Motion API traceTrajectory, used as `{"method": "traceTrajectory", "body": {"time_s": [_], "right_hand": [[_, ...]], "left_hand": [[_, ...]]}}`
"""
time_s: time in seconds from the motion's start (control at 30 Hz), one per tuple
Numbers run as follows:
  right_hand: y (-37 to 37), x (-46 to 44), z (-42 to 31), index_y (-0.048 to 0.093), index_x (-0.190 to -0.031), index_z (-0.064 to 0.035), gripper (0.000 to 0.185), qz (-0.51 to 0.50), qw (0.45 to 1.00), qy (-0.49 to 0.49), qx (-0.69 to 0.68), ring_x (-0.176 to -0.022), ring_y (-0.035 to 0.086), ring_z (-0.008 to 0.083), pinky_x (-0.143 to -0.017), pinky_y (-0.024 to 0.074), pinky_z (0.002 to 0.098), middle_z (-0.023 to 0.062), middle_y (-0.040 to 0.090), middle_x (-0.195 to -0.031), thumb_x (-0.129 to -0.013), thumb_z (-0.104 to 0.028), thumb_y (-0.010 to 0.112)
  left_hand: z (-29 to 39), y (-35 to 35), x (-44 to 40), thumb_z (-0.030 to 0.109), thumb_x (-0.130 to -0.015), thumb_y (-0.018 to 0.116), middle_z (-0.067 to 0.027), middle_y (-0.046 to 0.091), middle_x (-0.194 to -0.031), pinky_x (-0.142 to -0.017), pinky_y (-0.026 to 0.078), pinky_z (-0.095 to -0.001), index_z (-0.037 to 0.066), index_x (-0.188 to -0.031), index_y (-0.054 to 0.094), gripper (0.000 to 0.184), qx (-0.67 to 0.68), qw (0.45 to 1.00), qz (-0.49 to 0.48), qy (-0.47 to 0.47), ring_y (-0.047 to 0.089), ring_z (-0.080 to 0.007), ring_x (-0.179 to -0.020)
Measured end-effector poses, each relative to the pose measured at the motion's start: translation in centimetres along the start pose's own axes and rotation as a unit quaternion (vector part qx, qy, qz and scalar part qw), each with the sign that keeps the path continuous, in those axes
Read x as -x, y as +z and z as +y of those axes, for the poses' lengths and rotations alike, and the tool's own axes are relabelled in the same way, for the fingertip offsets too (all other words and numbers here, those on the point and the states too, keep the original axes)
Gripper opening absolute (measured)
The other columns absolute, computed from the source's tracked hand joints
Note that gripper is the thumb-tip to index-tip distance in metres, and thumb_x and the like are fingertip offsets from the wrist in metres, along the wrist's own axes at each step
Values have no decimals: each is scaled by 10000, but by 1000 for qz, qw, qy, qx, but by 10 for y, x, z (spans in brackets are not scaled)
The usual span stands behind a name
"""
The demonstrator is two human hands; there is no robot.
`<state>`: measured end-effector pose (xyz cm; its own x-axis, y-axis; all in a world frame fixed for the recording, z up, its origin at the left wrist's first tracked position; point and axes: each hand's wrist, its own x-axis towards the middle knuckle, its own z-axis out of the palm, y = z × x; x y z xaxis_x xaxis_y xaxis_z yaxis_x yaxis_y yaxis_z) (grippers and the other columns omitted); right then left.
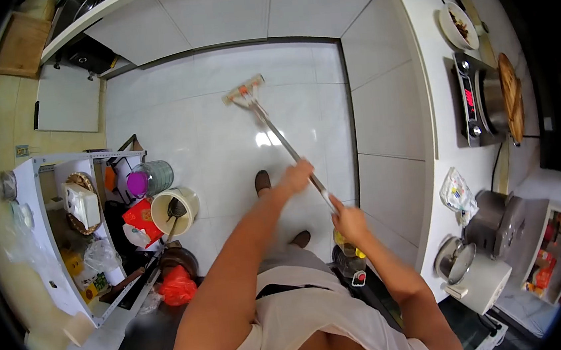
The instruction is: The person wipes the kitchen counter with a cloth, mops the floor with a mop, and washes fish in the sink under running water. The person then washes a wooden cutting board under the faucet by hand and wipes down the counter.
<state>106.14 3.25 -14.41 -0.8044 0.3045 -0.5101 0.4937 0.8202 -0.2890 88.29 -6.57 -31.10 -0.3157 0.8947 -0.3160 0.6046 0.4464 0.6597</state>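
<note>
A sponge mop (280, 136) with a metal handle slants across the view. Its pale head (244, 90) with orange parts rests on the glossy white floor tiles (176, 127). My left hand (299, 175) is wrapped around the middle of the handle. Closer to my body, my right hand (349, 222) grips the handle near its top end. Both my feet show in brown shoes below the handle, one shoe (263, 181) farther forward than the other.
Left stand a white shelf unit (37, 216), a cream bucket (192, 206) with a ladle-like tool in it, and a purple-capped jug (157, 178). A red bag (178, 285) lies nearer. The right-hand counter (449, 160) carries a cooker (474, 101). Oil bottles (349, 262) stand beside me.
</note>
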Motion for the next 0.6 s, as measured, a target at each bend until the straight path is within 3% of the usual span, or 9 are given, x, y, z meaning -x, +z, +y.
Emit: {"method": "traceTrajectory", "body": {"time_s": [0.03, 0.07, 0.13, 0.17, 0.27, 0.4, 0.47, 0.5, 0.6], "right_hand": [[-8, -46, -25, 453, -1351, -194, 580, 1, 1000, -5, 8, -589, 608, 369, -576, 496, 482, 173, 618, -654, -796, -193, 623], [-10, -89, -47, 467, -1334, -196, 561, 13, 1000, -22, 10, -623, 617, 364, -591, 495, 485, 166, 630, -679, -795, -188, 623], [-13, -164, -96, 465, -1338, -207, 550, 20, 999, -35, -7, -663, 629, 354, -618, 501, 474, 164, 640, -706, -802, -155, 577], [-16, -190, -122, 460, -1344, -223, 546, 22, 999, -41, -20, -670, 633, 347, -623, 502, 465, 158, 644, -714, -810, -133, 532], [-32, -220, -189, 464, -1346, -217, 551, -15, 1000, -15, -6, -696, 641, 338, -644, 510, 450, 158, 655, -752, -807, -118, 516], [-54, -178, -178, 405, -1378, -209, 584, -42, 998, -49, 1, -717, 637, 364, -667, 506, 471, 176, 651, -775, -813, -167, 545], [-58, -146, -137, 409, -1373, -217, 612, -50, 997, -53, 14, -667, 623, 397, -626, 499, 500, 197, 629, -705, -799, -227, 620], [-78, -125, -128, 387, -1394, -231, 638, -81, 995, -45, 39, -656, 617, 404, -610, 494, 510, 195, 626, -684, -801, -228, 620], [-115, -75, -95, 386, -1404, -238, 655, -134, 986, -53, 87, -639, 624, 377, -635, 507, 485, 183, 631, -678, -792, -226, 620]], "left_hand": [[-22, -42, -6, 115, -732, 656, -80, 512, -1235, -894, 435, -471, 123, -1125, 550, 407, 21, 997, -14, -76, 473, -272, -1190], [-52, -68, -8, 141, -730, 677, -70, 455, -1350, -938, 420, -470, 121, -1181, 538, 473, -50, 996, 21, -73, 448, -257, -1239], [-98, -127, -5, 146, -731, 687, -68, 361, -1457, -967, 388, -513, 148, -1329, 438, 648, 10, 992, 10, -129, 406, -252, -1294], [-110, -152, -1, 150, -745, 685, -64, 295, -1501, -1015, 344, -534, 163, -1381, 374, 709, -31, 986, 6, -166, 361, -248, -1332], [-135, -197, 20, 131, -768, 664, -34, 250, -1525, -1081, 263, -554, 171, -1390, 364, 692, -96, 974, 26, -205, 303, -245, -1369], [-124, -190, 35, 69, -716, 660, -36, 369, -1461, -1065, 254, -581, 177, -1323, 469, 645, -40, 988, -8, -147, 336, -246, -1352], [-109, -150, 37, 46, -675, 661, -43, 472, -1373, -997, 337, -524, 189, -1284, 514, 643, -10, 998, 52, -46, 399, -256, -1296], [-108, -118, 30, 69, -677, 668, -52, 474, -1368, -996, 341, -509, 187, -1256, 535, 606, 17, 998, 66, 3, 407, -253, -1287], [-41, -136, 22, 206, -715, 666, -79, 589, -1175, -983, 361, -492, 147, -1099, 569, 401, -1, 995, -30, 94, 472, -278, -1205]]}}
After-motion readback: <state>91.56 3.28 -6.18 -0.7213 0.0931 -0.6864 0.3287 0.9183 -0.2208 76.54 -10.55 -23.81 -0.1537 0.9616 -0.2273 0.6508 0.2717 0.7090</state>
